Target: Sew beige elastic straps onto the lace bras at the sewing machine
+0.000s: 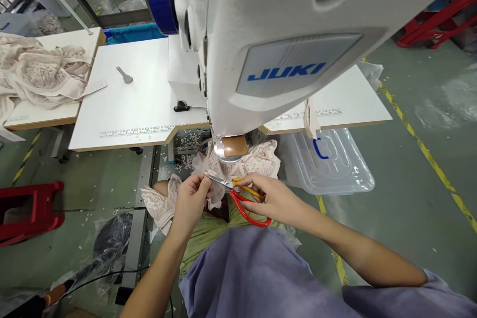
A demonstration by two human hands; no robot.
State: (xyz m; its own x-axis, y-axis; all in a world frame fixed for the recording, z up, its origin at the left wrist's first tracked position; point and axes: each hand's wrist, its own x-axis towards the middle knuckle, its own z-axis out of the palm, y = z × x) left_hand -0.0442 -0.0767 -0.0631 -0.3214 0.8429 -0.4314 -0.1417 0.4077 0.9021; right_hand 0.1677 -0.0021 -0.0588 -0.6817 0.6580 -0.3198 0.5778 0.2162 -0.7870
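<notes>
My right hand [270, 196] is wrapped round the scissors [238, 196], which have one red and one yellow handle. Their metal blades point left, with the tips at my left fingertips. My left hand [192, 196] is closed in a pinch on the edge of a pale beige lace bra [261, 160]; the exact bit between its fingers is hidden. The bra hangs over my lap, with one lace cup to the left of my left hand and another under the head of the white JUKI sewing machine [286, 72].
White worktops [137, 92] flank the machine, the left one bearing a small grey tool [124, 75]. More beige garments [40, 72] are heaped at far left. A clear lidded box [335, 164] stands to the right, a red stool [33, 211] on the left floor.
</notes>
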